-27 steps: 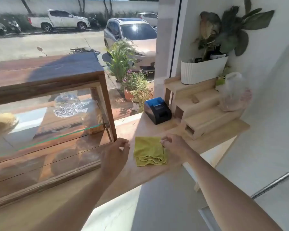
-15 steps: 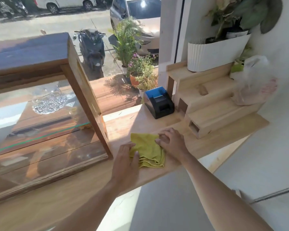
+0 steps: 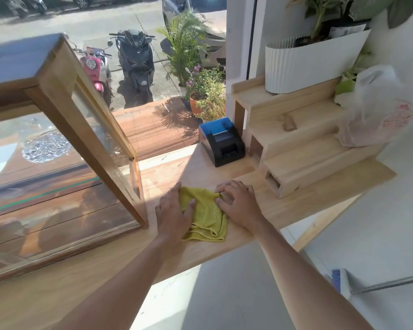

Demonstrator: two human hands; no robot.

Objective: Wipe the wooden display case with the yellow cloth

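A folded yellow cloth [image 3: 206,210] lies flat on the light wooden counter [image 3: 284,198]. My left hand [image 3: 174,210] rests on the cloth's left side with the thumb laid across the fabric. My right hand [image 3: 239,201] presses on its right edge with fingers spread and curled onto the cloth. The wooden display case [image 3: 65,144], with glass panels and a dark top, stands just left of my left hand. Its corner post is close to the hand but apart from it.
A black and blue receipt printer [image 3: 221,141] sits behind the cloth. Stepped wooden shelves [image 3: 303,153] at right carry a white planter [image 3: 312,63] and a plastic bag [image 3: 377,108]. A glass dish [image 3: 45,148] shows inside the case. A brush [image 3: 341,282] lies on the floor.
My left hand moved right from the case's corner onto the cloth. My right hand slid further onto the cloth's edge. The camera tilted down and shifted right.
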